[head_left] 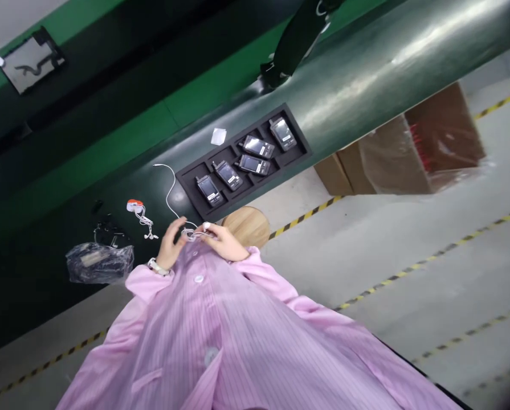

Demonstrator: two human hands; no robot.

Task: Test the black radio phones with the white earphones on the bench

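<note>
Earphone cable: a thin white cable [189, 232] bunched between both hands, just in front of the chest and over the near edge of the dark green tabletop [366, 80].
Head view, direction: the bundle lies straight between the two hands; its loose tail [168, 188] runs up and away across the tabletop toward the black tray [300, 139].
Long axis: the held part runs roughly from hand to hand; the tail curves away from it.
Nearer hand: both touch it; neither is clearly closer.
Left hand [170, 246]: fingers curled in, pinching the bundle's left end.
Right hand [224, 240]: fingers together, closed on the right end, a white cot on one fingertip.
Nearby: five handsets [228, 174] in the tray, a second coiled earphone [140, 213] and a plastic bag [98, 262] to the left, a round wooden stool [247, 224] just beyond the right hand.
</note>
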